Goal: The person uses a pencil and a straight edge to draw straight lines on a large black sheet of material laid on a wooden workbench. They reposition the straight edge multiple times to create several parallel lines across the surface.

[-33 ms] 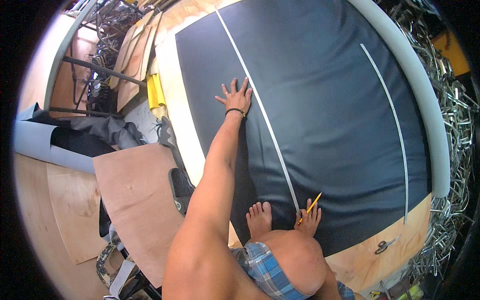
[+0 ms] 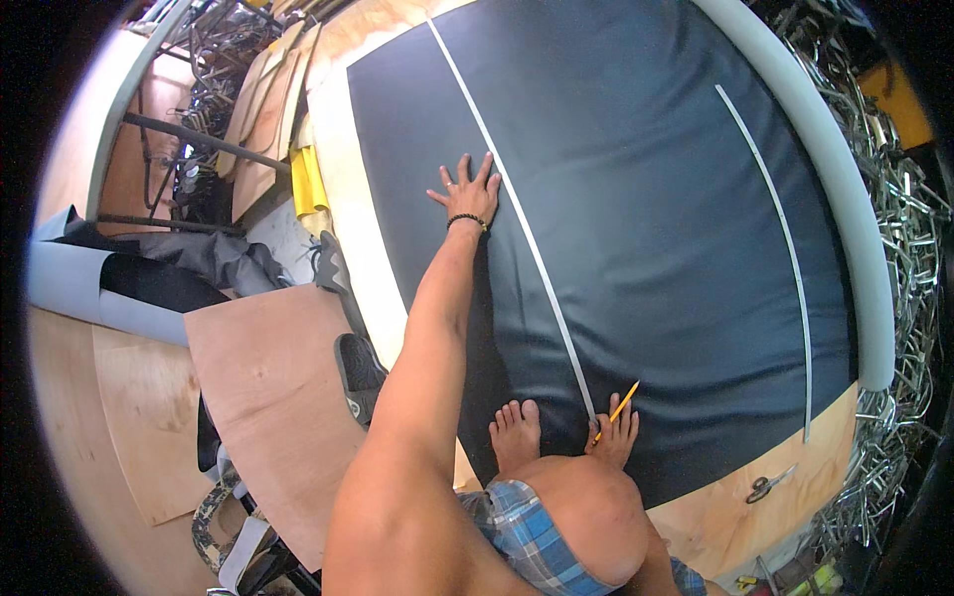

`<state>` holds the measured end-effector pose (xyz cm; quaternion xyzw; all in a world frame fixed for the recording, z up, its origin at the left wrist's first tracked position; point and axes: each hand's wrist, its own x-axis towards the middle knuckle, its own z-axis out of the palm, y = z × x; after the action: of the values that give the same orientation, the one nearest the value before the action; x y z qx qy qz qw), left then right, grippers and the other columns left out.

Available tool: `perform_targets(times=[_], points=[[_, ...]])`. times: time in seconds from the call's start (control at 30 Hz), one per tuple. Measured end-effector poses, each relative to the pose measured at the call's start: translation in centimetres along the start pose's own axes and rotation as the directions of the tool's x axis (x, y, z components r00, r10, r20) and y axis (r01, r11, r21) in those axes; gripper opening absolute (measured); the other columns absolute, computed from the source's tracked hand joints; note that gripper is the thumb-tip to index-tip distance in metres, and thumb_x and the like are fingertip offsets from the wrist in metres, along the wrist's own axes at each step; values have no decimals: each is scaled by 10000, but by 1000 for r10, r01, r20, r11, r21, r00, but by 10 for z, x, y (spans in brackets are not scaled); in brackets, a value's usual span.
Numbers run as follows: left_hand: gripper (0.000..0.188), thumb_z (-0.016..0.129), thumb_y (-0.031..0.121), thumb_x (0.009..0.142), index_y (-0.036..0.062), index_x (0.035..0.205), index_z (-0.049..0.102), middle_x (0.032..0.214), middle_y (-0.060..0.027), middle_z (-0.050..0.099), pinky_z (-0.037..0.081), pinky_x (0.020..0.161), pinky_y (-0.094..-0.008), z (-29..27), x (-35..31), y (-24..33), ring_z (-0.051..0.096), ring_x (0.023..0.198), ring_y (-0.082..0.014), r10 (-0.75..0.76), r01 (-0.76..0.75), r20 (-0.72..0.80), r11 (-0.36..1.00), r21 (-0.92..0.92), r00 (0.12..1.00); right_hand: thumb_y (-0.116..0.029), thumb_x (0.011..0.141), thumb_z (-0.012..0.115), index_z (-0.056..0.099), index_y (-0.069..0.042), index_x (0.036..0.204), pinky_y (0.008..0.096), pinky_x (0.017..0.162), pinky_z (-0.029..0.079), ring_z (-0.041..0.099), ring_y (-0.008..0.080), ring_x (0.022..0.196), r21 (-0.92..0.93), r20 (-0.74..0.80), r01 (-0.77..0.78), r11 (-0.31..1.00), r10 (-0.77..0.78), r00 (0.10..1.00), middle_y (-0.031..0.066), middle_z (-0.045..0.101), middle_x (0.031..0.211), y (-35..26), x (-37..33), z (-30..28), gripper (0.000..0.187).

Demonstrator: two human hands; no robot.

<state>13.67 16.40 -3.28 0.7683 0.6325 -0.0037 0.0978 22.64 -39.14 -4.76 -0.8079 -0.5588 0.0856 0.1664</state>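
A large black sheet of leather-like material (image 2: 636, 238) lies spread in front of me, slightly wrinkled. My left hand (image 2: 471, 199), a dark beaded bracelet at its wrist, rests flat on it with fingers spread. Its fingertips touch or nearly touch the edge of a long, thin, pale straightedge (image 2: 542, 268) running from far left toward me. At the near end of that strip, my right hand (image 2: 614, 439) is partly hidden behind my knee. It holds a yellow pencil (image 2: 617, 411) slantwise while its fingers press on the sheet. My bare foot (image 2: 516, 435) stands on the sheet between the hands.
A second pale strip (image 2: 787, 238) lies along the right side. Scissors (image 2: 770, 484) rest on the plywood at the near right. A grey roll (image 2: 865, 219) borders the sheet, beyond which metal frames (image 2: 904, 238) are heaped. Tan boards (image 2: 268, 397) and a dark sandal (image 2: 360, 372) are at left.
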Motion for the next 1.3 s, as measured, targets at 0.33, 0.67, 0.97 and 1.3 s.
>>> perform_targets(times=[0.33, 0.67, 0.97, 1.3], points=[[739, 442, 764, 979, 464, 1637, 289, 1765, -33, 147, 85, 1189, -825, -7, 2, -4, 71, 1603, -477, 35, -40, 97, 998, 47, 995, -230, 988, 681, 573, -107, 1117, 627, 1205, 306, 413, 446, 1496, 8, 36, -38, 999, 38, 999, 173, 470, 1625, -1, 3, -3, 208], [1247, 744, 947, 544, 518, 1623, 291, 1769, -79, 130, 148, 1173, -821, -29, 2, -10, 67, 1587, -529, 125, -147, 238, 986, 77, 963, -220, 991, 672, 561, -114, 1182, 615, 1216, 293, 374, 425, 1532, 63, 7, -40, 997, 39, 999, 152, 449, 1646, -2, 3, -6, 245], [1273, 814, 876, 529, 411, 1626, 365, 1759, -35, 185, 136, 1208, -800, -56, -2, 10, 82, 1608, -455, 125, -177, 284, 970, 167, 951, -230, 1004, 650, 590, -93, 1223, 621, 1214, 277, 404, 420, 1507, 127, 39, -75, 989, 71, 997, 160, 423, 1659, -8, 15, -24, 265], [1309, 758, 856, 609, 138, 1637, 381, 1747, 36, 251, 143, 1197, -803, -61, 15, 18, 181, 1600, -425, 288, -397, 356, 873, 283, 889, -123, 1087, 541, 613, 9, 1357, 333, 926, 529, 683, 202, 1050, 812, -70, -105, 574, 274, 959, 138, 749, 1118, -63, 304, -44, 309]])
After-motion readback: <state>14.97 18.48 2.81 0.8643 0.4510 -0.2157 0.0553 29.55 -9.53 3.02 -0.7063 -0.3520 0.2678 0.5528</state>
